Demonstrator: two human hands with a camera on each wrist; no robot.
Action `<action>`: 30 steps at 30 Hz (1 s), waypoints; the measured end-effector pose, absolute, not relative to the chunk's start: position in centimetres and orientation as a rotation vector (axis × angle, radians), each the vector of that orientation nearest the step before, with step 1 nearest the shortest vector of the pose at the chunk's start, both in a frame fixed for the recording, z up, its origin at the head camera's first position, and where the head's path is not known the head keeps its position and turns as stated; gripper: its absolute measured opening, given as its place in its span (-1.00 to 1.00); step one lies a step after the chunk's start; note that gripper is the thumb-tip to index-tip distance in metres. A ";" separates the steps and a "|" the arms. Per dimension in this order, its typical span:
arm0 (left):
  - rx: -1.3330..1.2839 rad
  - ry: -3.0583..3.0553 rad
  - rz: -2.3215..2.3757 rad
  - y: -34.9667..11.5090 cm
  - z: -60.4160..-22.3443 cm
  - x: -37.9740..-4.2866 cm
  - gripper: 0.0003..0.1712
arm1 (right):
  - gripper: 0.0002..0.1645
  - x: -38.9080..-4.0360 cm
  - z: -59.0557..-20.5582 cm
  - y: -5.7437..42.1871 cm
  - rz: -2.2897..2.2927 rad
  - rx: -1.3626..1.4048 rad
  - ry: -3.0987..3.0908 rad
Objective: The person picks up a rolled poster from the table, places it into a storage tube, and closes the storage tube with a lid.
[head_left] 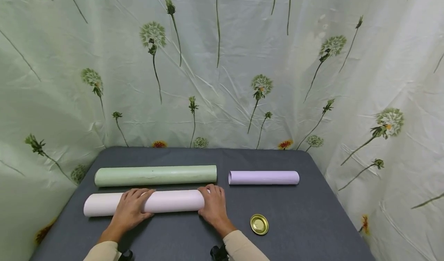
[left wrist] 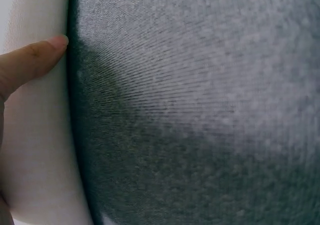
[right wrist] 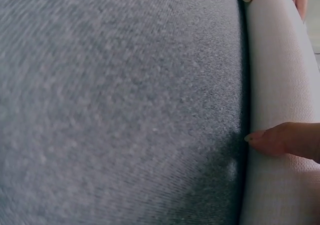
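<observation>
Table space (head_left: 329, 230): enclosed and makeshift, like a backdrop booth; whether it stood in a home or a studio could not be told.
Curtain (head_left: 239, 33): hung well beyond the fingers (head_left: 216, 191) and out to either side of them, pale, creased, printed with dandelions (head_left: 152, 33).
Grey cloth (left wrist: 200, 60): spread beneath and around the fingers, finely ribbed up close.
Rolls and dish: a green roll (head_left: 156, 175) just beyond the fingers, a lilac roll (head_left: 263, 177) and a gold dish (head_left: 259, 224) to their right, suited home or studio alike.

1 green roll (head_left: 155, 176), 1 lilac roll (head_left: 265, 177) and 1 gold dish (head_left: 259, 224) lie on grey cloth (head_left: 308, 218).
</observation>
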State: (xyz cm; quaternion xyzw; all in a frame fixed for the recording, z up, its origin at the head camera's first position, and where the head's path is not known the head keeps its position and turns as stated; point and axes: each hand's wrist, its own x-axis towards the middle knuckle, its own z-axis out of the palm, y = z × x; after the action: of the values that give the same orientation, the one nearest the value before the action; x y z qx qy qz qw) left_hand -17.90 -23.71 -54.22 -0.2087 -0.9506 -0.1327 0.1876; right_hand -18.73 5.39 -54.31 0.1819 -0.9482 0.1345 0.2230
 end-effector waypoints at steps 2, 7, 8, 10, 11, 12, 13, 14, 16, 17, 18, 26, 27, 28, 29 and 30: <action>-0.568 -2.706 -0.381 -23.8 -54.1 -17.9 -0.09 | -0.21 -18.8 -54.3 5.3 0.380 0.504 -2.613; -0.549 -2.766 -0.381 -23.6 -54.0 -18.0 -0.09 | -0.19 -19.0 -54.3 5.3 0.387 0.470 -2.650; -0.548 -2.770 -0.376 -23.6 -54.0 -18.0 -0.09 | -0.20 -19.0 -54.3 5.3 0.388 0.464 -2.659; -0.540 -2.769 -0.363 -23.5 -54.0 -18.0 -0.09 | -0.19 -19.1 -54.2 5.2 0.388 0.458 -2.673; -0.535 -2.764 -0.360 -23.5 -54.0 -18.0 -0.09 | -0.20 -19.1 -54.2 5.2 0.387 0.459 -2.676; -0.531 -2.762 -0.354 -23.5 -54.0 -18.0 -0.10 | -0.20 -19.1 -54.2 5.2 0.385 0.461 -2.678; -0.529 -2.760 -0.350 -23.5 -54.0 -18.0 -0.10 | -0.20 -19.1 -54.2 5.2 0.382 0.463 -2.677; -0.528 -2.759 -0.347 -23.4 -54.0 -18.0 -0.09 | -0.20 -19.1 -54.2 5.2 0.380 0.464 -2.676; -0.530 -2.761 -0.342 -23.4 -54.0 -17.9 -0.09 | -0.20 -19.1 -54.2 5.2 0.376 0.467 -2.667; -0.536 -2.763 -0.342 -23.3 -54.0 -17.9 -0.09 | -0.20 -19.0 -54.3 5.2 0.378 0.466 -2.663; -0.540 -2.769 -0.342 -23.3 -54.0 -17.9 -0.09 | -0.20 -18.9 -54.3 5.3 0.384 0.464 -2.662; -0.555 -2.802 -0.400 -23.4 -53.6 -17.7 -0.09 | -0.21 -18.6 -53.2 5.7 0.487 0.517 -2.700; -0.555 -2.805 -0.413 -23.5 -53.5 -17.7 -0.10 | -0.21 -18.5 -53.2 5.7 0.500 0.530 -2.704; -0.559 -2.804 -0.426 -23.5 -53.3 -17.7 -0.11 | -0.22 -18.5 -53.1 5.8 0.514 0.542 -2.706; -0.560 -2.797 -0.438 -23.5 -53.2 -17.7 -0.12 | -0.22 -18.5 -53.1 5.9 0.532 0.554 -2.708; -0.562 -2.789 -0.453 -23.5 -53.0 -17.8 -0.15 | -0.22 -18.6 -53.0 6.0 0.549 0.565 -2.709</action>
State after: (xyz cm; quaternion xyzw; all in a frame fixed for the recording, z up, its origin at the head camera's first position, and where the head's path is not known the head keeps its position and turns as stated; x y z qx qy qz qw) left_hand -17.81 -23.49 -53.05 -0.1935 -0.9599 -0.1560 0.1298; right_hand -18.56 6.00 -53.02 0.1977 -0.9479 0.1920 0.1597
